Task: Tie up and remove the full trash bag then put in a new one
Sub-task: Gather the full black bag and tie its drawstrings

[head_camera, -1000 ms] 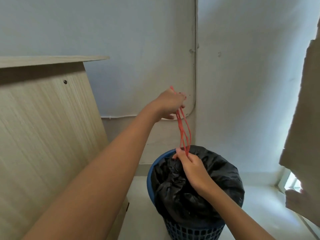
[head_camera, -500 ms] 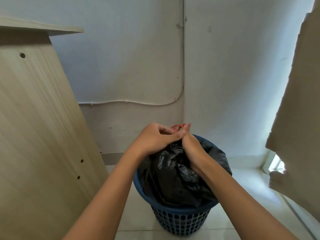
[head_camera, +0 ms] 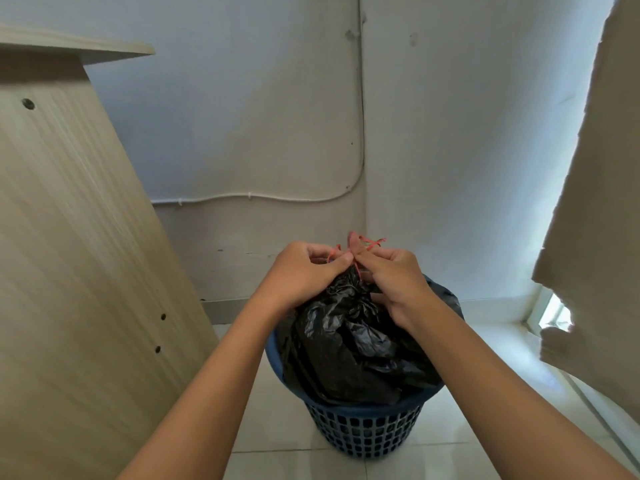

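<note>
Head view (the only view supplied). A blue perforated bin [head_camera: 360, 433] stands on the tiled floor [head_camera: 277, 427] in the corner of the room, between a wooden panel [head_camera: 76, 254] on the left and a pale curtain [head_camera: 595, 202] on the right. The black trash bag [head_camera: 349, 341] sits inside the bin, its mouth gathered into a neck that rises above the rim.

The left hand [head_camera: 301, 275] has its fingers curled round the gathered neck, thumb pressed against it, apparently to keep the plastic bunched while the tie is worked. The right hand [head_camera: 391, 275] pinches the red drawstring [head_camera: 370, 242] just above the neck; loose red ends stick up past the fingertips (whether a knot is already formed cannot be told, as the fingers cover it).

Both hands meet directly over the bin, so the bag's weight rests in the bin while the tie is made.

Judgement: the tying step is in hand; the bag is not yet lifted out, and no replacement bag is visible.
</note>
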### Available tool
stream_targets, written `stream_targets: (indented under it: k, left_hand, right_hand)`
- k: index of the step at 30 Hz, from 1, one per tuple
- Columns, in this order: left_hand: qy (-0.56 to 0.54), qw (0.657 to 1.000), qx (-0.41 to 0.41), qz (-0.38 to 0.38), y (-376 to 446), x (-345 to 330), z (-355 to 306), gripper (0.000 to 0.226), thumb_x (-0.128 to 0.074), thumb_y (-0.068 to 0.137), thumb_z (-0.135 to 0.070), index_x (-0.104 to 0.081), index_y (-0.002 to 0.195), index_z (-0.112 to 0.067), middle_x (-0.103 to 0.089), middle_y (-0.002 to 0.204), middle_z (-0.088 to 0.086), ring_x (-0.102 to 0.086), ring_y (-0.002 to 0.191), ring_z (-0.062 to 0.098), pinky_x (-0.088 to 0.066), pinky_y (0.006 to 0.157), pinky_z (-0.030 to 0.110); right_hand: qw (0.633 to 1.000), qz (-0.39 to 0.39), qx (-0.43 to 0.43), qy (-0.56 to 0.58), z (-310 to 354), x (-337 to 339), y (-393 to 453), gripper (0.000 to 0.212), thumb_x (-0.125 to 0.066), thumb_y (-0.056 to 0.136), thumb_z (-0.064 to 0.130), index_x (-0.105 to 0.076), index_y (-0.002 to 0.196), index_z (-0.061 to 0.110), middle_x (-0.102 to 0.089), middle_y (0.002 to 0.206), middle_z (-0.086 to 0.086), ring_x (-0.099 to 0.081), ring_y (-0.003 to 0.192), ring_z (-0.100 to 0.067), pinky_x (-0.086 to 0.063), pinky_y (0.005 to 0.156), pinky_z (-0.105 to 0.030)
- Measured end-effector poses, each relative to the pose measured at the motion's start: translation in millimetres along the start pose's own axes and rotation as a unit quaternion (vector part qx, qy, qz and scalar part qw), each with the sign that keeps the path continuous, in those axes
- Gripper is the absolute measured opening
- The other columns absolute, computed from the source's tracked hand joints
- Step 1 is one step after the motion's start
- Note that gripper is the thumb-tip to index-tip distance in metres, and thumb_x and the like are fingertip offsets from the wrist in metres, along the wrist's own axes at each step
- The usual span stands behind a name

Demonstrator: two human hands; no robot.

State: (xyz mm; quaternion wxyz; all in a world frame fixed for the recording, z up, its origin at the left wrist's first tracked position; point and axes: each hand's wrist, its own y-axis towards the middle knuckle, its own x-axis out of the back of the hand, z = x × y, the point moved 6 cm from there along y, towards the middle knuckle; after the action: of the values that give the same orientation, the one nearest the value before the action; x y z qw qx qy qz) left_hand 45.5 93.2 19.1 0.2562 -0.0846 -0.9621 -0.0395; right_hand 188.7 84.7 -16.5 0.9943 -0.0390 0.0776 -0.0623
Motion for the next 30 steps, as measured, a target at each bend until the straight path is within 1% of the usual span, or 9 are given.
stream_targets:
  k: [4,9,13,16,19,22,24,28,30]
  left_hand:
    - [0.038,0.999,-0.036,-0.015,-7.6,-0.2,-7.9,0.025,-0.080,0.081,-0.046,-0.082,0.085,-0.021,-0.079,0.082,0.004,-0.075,0.079,0.020,-0.058,0.079,0.037]
    - [-0.036,0.997,-0.001,-0.068,-8.6,4.2,-4.9,0.017,-0.078,0.086,-0.035,-0.083,0.088,-0.018,-0.080,0.083,-0.003,-0.075,0.091,0.011,-0.057,0.093,0.040]
    - [-0.188,0.977,0.067,-0.079,-9.5,3.1,3.8,0.022,-0.063,0.099,-0.024,-0.079,0.092,-0.010,-0.079,0.088,0.007,-0.075,0.091,0.023,-0.060,0.084,0.033]
    - [-0.325,0.931,0.138,-0.090,-8.4,-1.6,11.2,0.024,-0.048,0.106,-0.017,-0.070,0.105,-0.007,-0.074,0.087,0.003,-0.070,0.079,0.015,-0.059,0.064,0.026]
    - [-0.452,0.864,0.188,-0.116,-2.5,-3.8,23.9,0.029,-0.033,0.106,-0.008,-0.058,0.093,-0.015,-0.068,0.086,0.002,-0.064,0.079,0.017,-0.051,0.064,0.033]
    - [-0.515,0.818,0.208,-0.150,1.0,-1.9,35.5,0.031,-0.029,0.101,-0.002,-0.048,0.082,-0.017,-0.055,0.067,0.000,-0.054,0.062,0.016,-0.048,0.060,0.030]
    - [-0.523,0.810,0.221,-0.145,-1.2,-4.6,38.2,0.031,-0.030,0.101,-0.005,-0.046,0.079,-0.019,-0.048,0.056,-0.002,-0.048,0.049,0.015,-0.044,0.049,0.023]
    - [-0.502,0.819,0.233,-0.150,0.1,-7.8,45.4,0.036,-0.035,0.108,-0.022,-0.048,0.074,-0.020,-0.053,0.060,0.002,-0.049,0.058,0.019,-0.041,0.055,0.029]
    - [-0.489,0.824,0.234,-0.165,-1.1,-6.6,46.4,0.033,-0.036,0.109,-0.023,-0.047,0.078,-0.018,-0.053,0.053,0.000,-0.052,0.048,0.016,-0.043,0.048,0.027]
  right_hand:
    - [1.000,-0.020,-0.004,-0.009,1.6,6.1,-0.3,0.052,-0.077,0.080,0.048,-0.074,0.096,-0.001,-0.078,0.093,-0.012,-0.073,0.089,-0.026,-0.055,0.077,-0.039]
    - [1.000,0.013,-0.012,-0.003,1.4,3.9,1.9,0.043,-0.065,0.089,0.053,-0.077,0.098,0.012,-0.077,0.086,-0.007,-0.069,0.077,-0.017,-0.058,0.075,-0.034]
    - [0.994,0.088,0.001,-0.062,6.3,-2.4,-3.2,0.038,-0.070,0.087,0.050,-0.077,0.097,0.014,-0.079,0.091,-0.005,-0.075,0.090,-0.015,-0.058,0.090,-0.036]
    - [0.990,0.076,0.037,-0.115,5.7,-2.7,-3.9,0.025,-0.068,0.092,0.038,-0.077,0.089,0.015,-0.079,0.090,-0.001,-0.073,0.093,-0.015,-0.057,0.091,-0.035]
    - [0.998,0.044,0.000,-0.033,3.6,-2.1,-4.1,0.026,-0.059,0.098,0.039,-0.074,0.093,0.018,-0.077,0.101,-0.001,-0.071,0.098,-0.015,-0.057,0.081,-0.032]
    - [0.997,0.052,-0.035,0.052,8.0,-4.6,-6.4,0.025,-0.054,0.101,0.037,-0.071,0.103,0.019,-0.076,0.105,-0.001,-0.070,0.096,-0.015,-0.055,0.075,-0.031]
    - [0.993,0.055,-0.035,0.098,11.4,-6.0,-6.4,0.027,-0.050,0.103,0.035,-0.070,0.103,0.018,-0.074,0.107,-0.002,-0.068,0.097,-0.018,-0.056,0.079,-0.036]
    - [0.979,0.020,-0.042,0.198,15.4,-7.7,-8.3,0.042,-0.037,0.108,0.030,-0.062,0.077,0.016,-0.074,0.105,-0.003,-0.066,0.095,-0.020,-0.052,0.073,-0.036]
    - [0.972,0.017,-0.055,0.228,15.0,-8.5,-9.0,0.045,-0.036,0.108,0.026,-0.057,0.070,0.016,-0.073,0.103,-0.002,-0.063,0.100,-0.022,-0.050,0.073,-0.037]
